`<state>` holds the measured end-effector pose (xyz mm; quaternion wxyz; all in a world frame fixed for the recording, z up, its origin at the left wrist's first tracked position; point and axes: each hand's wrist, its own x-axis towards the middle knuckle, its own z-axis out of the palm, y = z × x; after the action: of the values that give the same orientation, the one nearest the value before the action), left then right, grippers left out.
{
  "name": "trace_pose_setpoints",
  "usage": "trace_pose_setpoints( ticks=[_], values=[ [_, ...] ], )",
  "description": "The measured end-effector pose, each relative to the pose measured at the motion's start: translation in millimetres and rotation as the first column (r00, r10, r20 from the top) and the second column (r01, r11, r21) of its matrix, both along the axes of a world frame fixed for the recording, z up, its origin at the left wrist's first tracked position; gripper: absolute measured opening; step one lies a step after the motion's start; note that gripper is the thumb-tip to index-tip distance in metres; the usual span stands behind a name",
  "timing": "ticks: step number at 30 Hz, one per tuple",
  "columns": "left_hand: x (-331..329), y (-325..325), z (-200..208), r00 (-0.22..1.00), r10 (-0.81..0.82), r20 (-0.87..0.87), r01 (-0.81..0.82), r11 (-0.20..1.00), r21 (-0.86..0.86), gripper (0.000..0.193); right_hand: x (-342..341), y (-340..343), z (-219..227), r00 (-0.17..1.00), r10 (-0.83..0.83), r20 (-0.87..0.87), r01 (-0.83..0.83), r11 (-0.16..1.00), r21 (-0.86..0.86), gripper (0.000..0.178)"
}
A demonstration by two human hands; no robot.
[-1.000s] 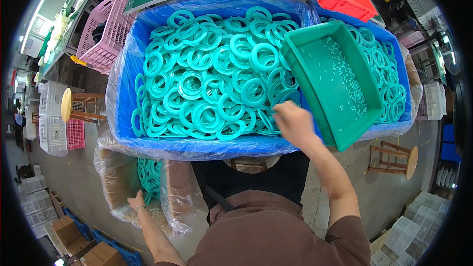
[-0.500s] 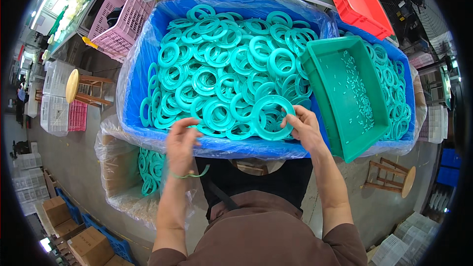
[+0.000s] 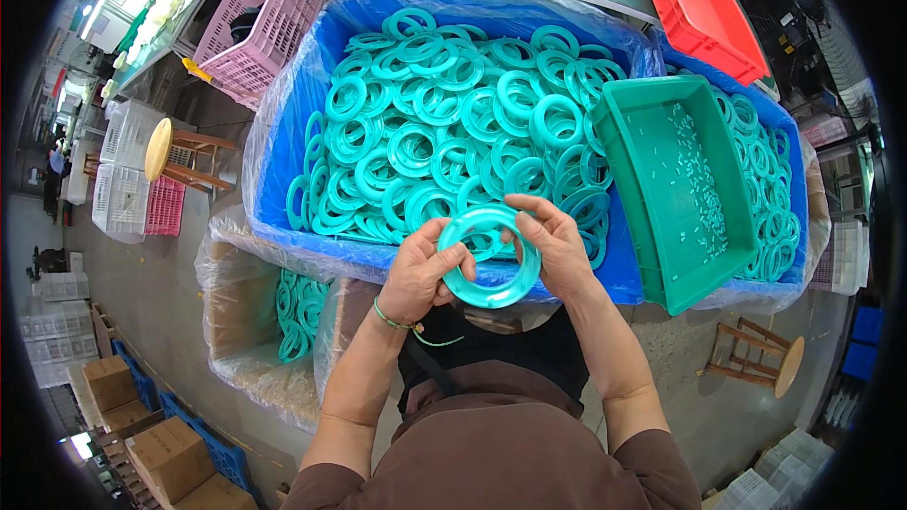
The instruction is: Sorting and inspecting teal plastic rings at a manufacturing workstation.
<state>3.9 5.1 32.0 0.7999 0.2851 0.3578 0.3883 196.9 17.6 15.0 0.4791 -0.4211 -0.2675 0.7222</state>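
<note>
At the far left a round-topped wooden stool stands on the floor, with a pink slatted crate beyond it. Nearer, a carton lined with clear plastic holds a smaller batch of turquoise rings; the lining presumably keeps them off the cardboard. Next comes a large blue bin, also draped in film and heaped with similar rings, close enough to the body to be reached without stepping. Over its near edge the left hand, a green cord at its wrist, is clamped on the left side of one turquoise ring, thumb laid across the face and the other fingers mostly hidden. The right hand pinches the opposite side, its index finger held apart above and a fingertip showing through the hole; this two-sided grip probably steadies the ring with its face turned up to view. To the right, a green tray scattered with small pale pieces lies slanted, apparently propped where the blue bin meets a second blue bin of rings. A red tray sits behind.
</note>
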Motion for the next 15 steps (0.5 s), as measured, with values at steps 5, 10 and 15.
trace_pose_setpoints(
  ticks=[5,10,15],
  values=[
    [13.2,-14.7,3.8,0.877,0.458,-0.144,-0.437,0.886,0.155,0.021,-14.3,-23.4,0.5,0.995,0.104,0.005,-0.104,0.994,0.019,0.027],
    [24.5,-36.3,-6.3,0.791,0.593,-0.152,-0.548,0.796,0.256,0.023,-36.3,-39.1,-2.1,0.992,0.018,-0.125,-0.016,1.000,0.023,0.017],
    [30.3,-60.1,-0.6,0.721,0.623,-0.304,-0.469,0.761,0.448,0.021,-49.6,-38.1,-11.2,0.997,0.050,-0.056,-0.054,0.997,-0.063,0.017]
  ],
)
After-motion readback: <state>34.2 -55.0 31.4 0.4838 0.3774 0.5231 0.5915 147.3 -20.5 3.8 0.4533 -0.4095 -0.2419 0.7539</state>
